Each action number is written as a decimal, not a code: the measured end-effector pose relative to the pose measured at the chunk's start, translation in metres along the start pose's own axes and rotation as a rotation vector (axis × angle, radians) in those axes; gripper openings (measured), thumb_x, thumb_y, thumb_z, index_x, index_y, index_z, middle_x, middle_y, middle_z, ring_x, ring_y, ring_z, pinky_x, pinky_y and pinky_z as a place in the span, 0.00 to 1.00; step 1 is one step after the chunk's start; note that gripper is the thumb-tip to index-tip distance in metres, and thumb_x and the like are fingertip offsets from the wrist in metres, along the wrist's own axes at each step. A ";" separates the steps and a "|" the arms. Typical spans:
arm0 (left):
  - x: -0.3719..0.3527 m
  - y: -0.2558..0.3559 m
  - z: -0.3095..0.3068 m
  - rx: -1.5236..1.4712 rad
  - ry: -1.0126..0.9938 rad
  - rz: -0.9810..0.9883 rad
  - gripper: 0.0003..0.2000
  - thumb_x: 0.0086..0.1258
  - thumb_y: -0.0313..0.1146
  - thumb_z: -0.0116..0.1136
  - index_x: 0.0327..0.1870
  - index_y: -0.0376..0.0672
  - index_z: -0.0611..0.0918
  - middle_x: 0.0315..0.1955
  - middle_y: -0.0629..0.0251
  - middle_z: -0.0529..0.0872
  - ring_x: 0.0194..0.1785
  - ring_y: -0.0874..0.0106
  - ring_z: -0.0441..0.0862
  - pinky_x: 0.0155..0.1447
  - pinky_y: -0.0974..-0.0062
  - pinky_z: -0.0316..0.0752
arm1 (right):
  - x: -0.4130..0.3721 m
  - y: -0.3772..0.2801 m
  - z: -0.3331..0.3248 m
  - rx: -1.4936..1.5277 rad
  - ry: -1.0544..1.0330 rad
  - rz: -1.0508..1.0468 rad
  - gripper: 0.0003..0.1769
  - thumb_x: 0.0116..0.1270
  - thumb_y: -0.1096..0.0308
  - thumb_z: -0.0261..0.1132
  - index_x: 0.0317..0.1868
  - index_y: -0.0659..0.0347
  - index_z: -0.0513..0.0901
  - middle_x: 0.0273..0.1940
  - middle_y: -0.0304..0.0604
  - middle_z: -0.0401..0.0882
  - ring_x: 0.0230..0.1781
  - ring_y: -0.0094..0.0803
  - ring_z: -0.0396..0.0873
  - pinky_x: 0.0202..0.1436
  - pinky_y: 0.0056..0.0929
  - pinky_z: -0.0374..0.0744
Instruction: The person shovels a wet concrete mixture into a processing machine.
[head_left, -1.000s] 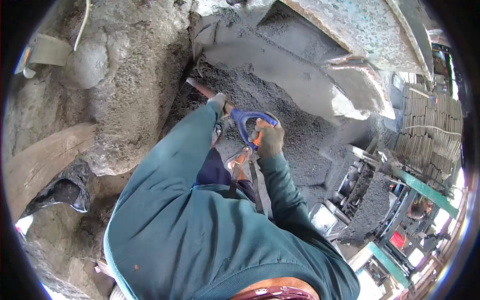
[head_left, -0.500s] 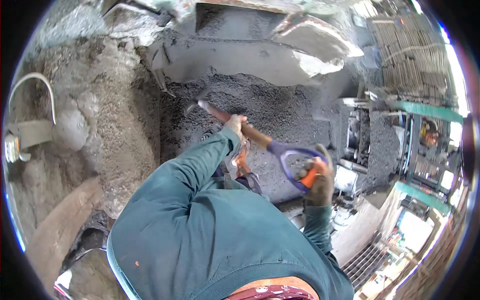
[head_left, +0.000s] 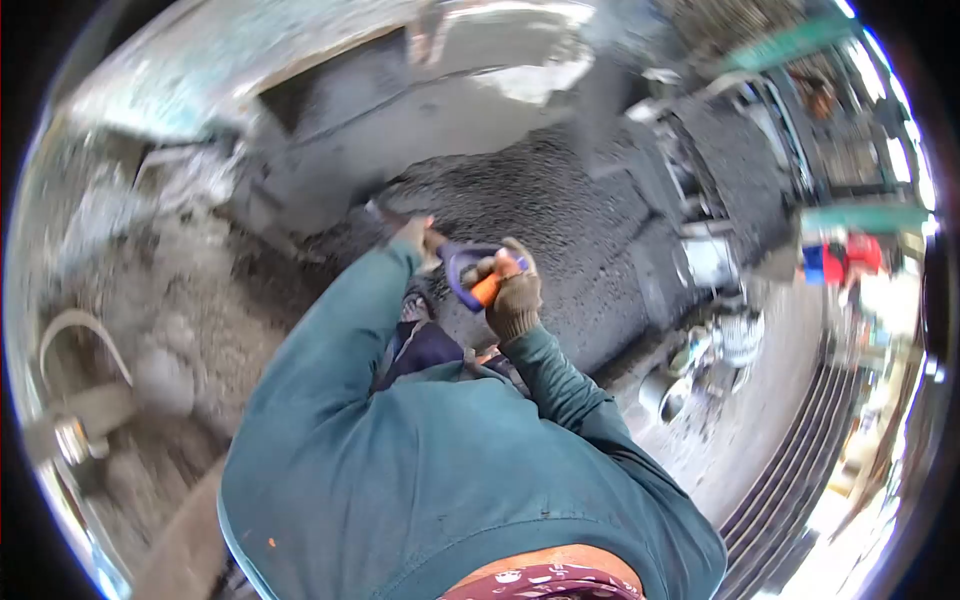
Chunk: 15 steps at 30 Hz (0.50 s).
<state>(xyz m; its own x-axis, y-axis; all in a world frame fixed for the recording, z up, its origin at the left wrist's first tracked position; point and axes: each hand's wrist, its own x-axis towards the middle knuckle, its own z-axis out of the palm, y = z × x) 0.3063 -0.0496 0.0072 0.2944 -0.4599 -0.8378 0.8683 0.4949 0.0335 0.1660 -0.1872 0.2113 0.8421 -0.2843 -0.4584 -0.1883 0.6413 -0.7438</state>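
A shovel (head_left: 455, 272) with a purple D-shaped handle and orange grip is held across the front of my body. My left hand (head_left: 413, 242) is closed around its shaft. My right hand (head_left: 515, 288), in a dirty glove, is wrapped around the orange grip. The shaft points away to the upper left, and its blurred far end lies at the edge of the dark, gravelly wet material (head_left: 520, 190). The blade cannot be made out clearly.
Left of me rises a rough, caked mound (head_left: 180, 270). A pale grey ledge (head_left: 410, 130) lies beyond the dark material. Machinery with a motor (head_left: 738, 340) stands at right, near dark ribbed slats (head_left: 790, 460). A person in red (head_left: 858, 257) is farther right.
Both hands and the shovel have moved left, and the right hand has come closer to the left. My view has turned right, bringing the person in red into sight.
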 end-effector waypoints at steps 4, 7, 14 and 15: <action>0.025 -0.062 0.005 -0.210 0.059 -0.017 0.25 0.68 0.55 0.57 0.24 0.42 0.69 0.21 0.59 0.73 0.29 0.59 0.73 0.49 0.52 0.76 | -0.053 -0.044 -0.076 0.136 0.168 0.166 0.24 0.72 0.72 0.58 0.67 0.61 0.67 0.27 0.43 0.72 0.23 0.38 0.76 0.28 0.43 0.80; 0.025 -0.086 0.022 -0.232 0.037 0.000 0.32 0.70 0.63 0.49 0.18 0.41 0.69 0.19 0.57 0.75 0.30 0.58 0.73 0.54 0.51 0.76 | -0.125 -0.128 -0.127 0.129 0.116 0.118 0.32 0.66 0.76 0.60 0.71 0.61 0.64 0.26 0.42 0.69 0.21 0.37 0.75 0.24 0.39 0.79; 0.022 -0.200 0.098 0.104 0.178 -0.117 0.15 0.73 0.47 0.58 0.31 0.50 0.70 0.18 0.66 0.71 0.25 0.65 0.72 0.44 0.52 0.77 | -0.269 -0.062 -0.349 -0.264 0.855 0.019 0.17 0.65 0.85 0.54 0.54 0.66 0.74 0.29 0.46 0.78 0.22 0.35 0.77 0.23 0.39 0.79; -0.001 -0.224 0.122 0.186 0.190 -0.118 0.12 0.73 0.43 0.59 0.35 0.49 0.71 0.19 0.65 0.72 0.25 0.64 0.73 0.44 0.51 0.77 | -0.288 -0.034 -0.373 -0.372 1.028 0.094 0.12 0.64 0.81 0.56 0.47 0.66 0.79 0.25 0.46 0.78 0.21 0.36 0.78 0.22 0.40 0.78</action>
<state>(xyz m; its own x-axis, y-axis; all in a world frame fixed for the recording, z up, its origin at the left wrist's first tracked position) 0.1601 -0.2501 0.0665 0.1222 -0.3513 -0.9282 0.9557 0.2939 0.0146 -0.2589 -0.3931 0.1868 0.0251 -0.8150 -0.5790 -0.5155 0.4857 -0.7060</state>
